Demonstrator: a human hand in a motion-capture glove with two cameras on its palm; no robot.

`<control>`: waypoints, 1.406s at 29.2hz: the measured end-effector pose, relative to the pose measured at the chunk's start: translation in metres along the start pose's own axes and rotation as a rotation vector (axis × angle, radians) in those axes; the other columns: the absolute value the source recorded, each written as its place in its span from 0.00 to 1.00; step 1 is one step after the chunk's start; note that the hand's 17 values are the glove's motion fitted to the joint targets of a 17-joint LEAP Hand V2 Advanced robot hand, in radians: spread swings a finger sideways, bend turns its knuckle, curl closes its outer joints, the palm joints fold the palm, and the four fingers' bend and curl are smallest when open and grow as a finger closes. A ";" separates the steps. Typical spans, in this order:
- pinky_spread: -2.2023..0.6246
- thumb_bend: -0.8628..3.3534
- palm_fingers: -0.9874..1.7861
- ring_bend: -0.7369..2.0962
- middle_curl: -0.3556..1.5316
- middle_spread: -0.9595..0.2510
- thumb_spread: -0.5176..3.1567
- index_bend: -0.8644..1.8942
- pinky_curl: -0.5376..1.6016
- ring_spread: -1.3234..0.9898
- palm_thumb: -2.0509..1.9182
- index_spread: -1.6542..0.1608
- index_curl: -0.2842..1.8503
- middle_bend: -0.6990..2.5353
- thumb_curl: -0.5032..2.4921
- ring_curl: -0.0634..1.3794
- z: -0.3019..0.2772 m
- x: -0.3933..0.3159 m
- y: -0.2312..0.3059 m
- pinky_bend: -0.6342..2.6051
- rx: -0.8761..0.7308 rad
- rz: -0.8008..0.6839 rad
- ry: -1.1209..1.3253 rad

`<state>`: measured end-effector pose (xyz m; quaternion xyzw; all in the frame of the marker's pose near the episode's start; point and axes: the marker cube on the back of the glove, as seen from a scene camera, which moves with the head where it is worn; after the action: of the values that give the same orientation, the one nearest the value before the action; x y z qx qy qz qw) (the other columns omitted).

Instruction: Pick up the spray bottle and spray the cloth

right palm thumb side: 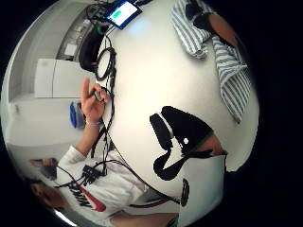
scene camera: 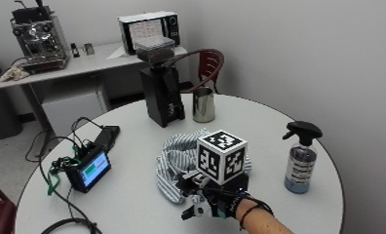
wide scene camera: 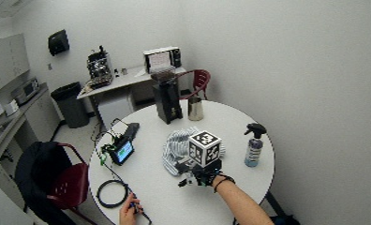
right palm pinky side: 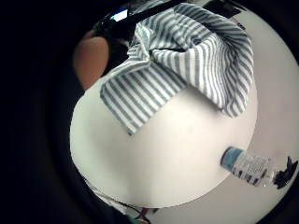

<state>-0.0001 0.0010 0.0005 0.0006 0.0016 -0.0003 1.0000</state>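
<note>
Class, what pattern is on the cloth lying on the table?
The cloth has grey-blue and white stripes, clearest in the little-finger-side palm view.

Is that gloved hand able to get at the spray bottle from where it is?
Probably yes: the spray bottle stands upright beside the gloved right hand, with only bare table between them.

Soft striped woven cloth (scene camera: 180,163) lies crumpled on a smooth matt white table (scene camera: 134,204). Clear glossy plastic spray bottle (scene camera: 300,158). Shiny polished metal cup (scene camera: 203,105).
</note>
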 end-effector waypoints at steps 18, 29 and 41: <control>0.85 0.25 0.59 0.35 0.32 0.75 0.41 0.37 0.36 0.57 0.65 0.71 0.24 0.32 0.23 0.19 0.013 -0.006 0.007 0.29 -0.032 0.004 -0.017; 0.86 0.23 0.59 0.35 0.34 0.75 0.43 0.36 0.38 0.57 0.66 0.70 0.25 0.31 0.24 0.22 0.023 -0.002 0.044 0.29 -0.040 0.003 -0.085; 0.86 0.21 0.59 0.36 0.36 0.75 0.43 0.36 0.39 0.57 0.66 0.70 0.25 0.30 0.25 0.24 0.011 0.012 0.124 0.28 0.079 0.000 -0.198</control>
<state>0.0123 0.1251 0.0117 0.0398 -0.0972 -0.0005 0.9945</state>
